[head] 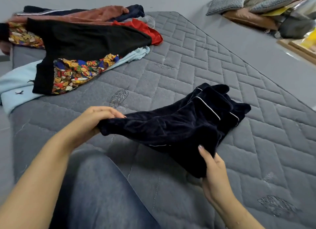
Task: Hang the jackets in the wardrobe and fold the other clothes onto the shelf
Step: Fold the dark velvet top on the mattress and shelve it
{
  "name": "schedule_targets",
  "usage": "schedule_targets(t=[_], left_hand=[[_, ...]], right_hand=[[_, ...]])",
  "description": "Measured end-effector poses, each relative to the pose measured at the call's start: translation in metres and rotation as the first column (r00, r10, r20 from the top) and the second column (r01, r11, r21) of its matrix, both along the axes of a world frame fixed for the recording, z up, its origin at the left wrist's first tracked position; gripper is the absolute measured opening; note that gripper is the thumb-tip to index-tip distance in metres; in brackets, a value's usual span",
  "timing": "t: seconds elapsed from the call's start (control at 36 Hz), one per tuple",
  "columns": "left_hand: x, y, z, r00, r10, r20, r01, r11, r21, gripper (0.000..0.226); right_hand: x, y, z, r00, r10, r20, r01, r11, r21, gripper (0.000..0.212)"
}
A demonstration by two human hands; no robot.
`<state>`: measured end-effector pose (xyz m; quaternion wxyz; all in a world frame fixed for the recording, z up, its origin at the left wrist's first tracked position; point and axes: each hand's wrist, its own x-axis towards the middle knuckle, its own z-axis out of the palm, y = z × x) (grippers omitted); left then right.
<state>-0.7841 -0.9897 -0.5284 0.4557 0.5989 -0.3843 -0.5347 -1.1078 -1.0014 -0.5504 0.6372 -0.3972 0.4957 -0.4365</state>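
Observation:
A dark navy velvet garment with thin white piping [179, 124] is partly folded and lifted just above the grey quilted mattress [213, 57]. My left hand [95, 121] grips its left end, fingers curled over the fabric. My right hand [213, 170] pinches the near right corner, thumb on top. At the far left lies a pile of clothes: a black garment with a teddy-bear print lining [82, 42], a light blue top [15, 81], a red piece [145, 28], a brown fleece [95, 14] and another navy piece [135, 11].
My knee in blue jeans [102, 191] rests on the mattress's near edge. Beyond the mattress's right side, on the grey floor, stand checked cushions [227, 4], bags and a wooden frame [297, 49].

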Motion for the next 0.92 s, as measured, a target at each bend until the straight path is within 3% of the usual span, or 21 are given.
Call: schedule_targets(t=[0.08, 0.14, 0.28, 0.33, 0.36, 0.39, 0.47, 0.53, 0.61, 0.67, 0.69, 0.83, 0.92], left_hand=[[0.001, 0.017, 0.011, 0.998, -0.069, -0.015, 0.069, 0.995, 0.064, 0.017], [0.004, 0.024, 0.022, 0.993, -0.099, -0.061, 0.103, 0.992, 0.072, 0.021], [0.005, 0.008, 0.061, 0.949, -0.129, -0.288, 0.145, 0.989, 0.033, 0.067], [-0.005, -0.016, 0.078, 0.921, -0.204, -0.333, 0.195, 0.979, -0.062, 0.046], [-0.015, -0.031, 0.088, 0.904, -0.254, -0.344, 0.229, 0.967, -0.113, 0.029], [-0.027, -0.049, 0.095, 0.888, -0.295, -0.351, 0.254, 0.954, -0.161, 0.027], [-0.065, -0.110, 0.102, 0.858, -0.289, -0.424, 0.212, 0.952, -0.220, 0.037], [-0.095, -0.148, 0.096, 0.898, -0.207, -0.389, 0.125, 0.966, -0.226, 0.044], [-0.134, -0.182, 0.061, 0.991, -0.120, -0.067, 0.109, 0.984, -0.140, 0.045], [-0.149, -0.185, 0.023, 0.981, -0.099, 0.166, 0.108, 0.993, -0.046, 0.051], [-0.153, -0.181, 0.002, 0.974, -0.105, 0.198, 0.106, 0.994, 0.008, 0.054], [-0.161, -0.141, -0.076, 0.983, -0.176, 0.060, 0.164, 0.973, 0.165, 0.039], [-0.157, -0.128, -0.096, 0.996, -0.074, 0.053, 0.065, 0.986, 0.153, 0.034]], right_hand=[[-0.012, 0.017, 0.008, 0.997, 0.030, 0.065, -0.037, 0.993, 0.111, 0.039], [-0.019, 0.028, 0.014, 0.989, 0.056, 0.139, -0.082, 0.978, 0.193, 0.038], [-0.039, 0.029, 0.036, 0.928, 0.090, 0.361, -0.218, 0.918, 0.331, 0.050], [-0.052, 0.014, 0.048, 0.901, 0.072, 0.428, -0.234, 0.911, 0.339, 0.060], [-0.059, 0.004, 0.055, 0.893, 0.065, 0.446, -0.227, 0.920, 0.320, 0.055], [-0.067, -0.007, 0.061, 0.892, 0.038, 0.451, -0.192, 0.934, 0.301, 0.043], [-0.093, -0.056, 0.073, 0.896, -0.077, 0.438, -0.034, 0.970, 0.241, 0.035], [-0.108, -0.093, 0.071, 0.889, -0.148, 0.434, 0.047, 0.971, 0.235, 0.040], [-0.126, -0.147, 0.053, 0.889, -0.210, 0.407, 0.102, 0.957, 0.272, 0.042], [-0.134, -0.174, 0.032, 0.896, -0.223, 0.383, 0.107, 0.948, 0.301, 0.046], [-0.136, -0.184, 0.018, 0.908, -0.232, 0.348, 0.120, 0.942, 0.315, 0.051], [-0.134, -0.174, -0.035, 0.925, -0.379, -0.029, 0.373, 0.891, 0.259, 0.051], [-0.123, -0.119, -0.053, 0.895, -0.444, -0.047, 0.445, 0.879, 0.169, 0.050]])
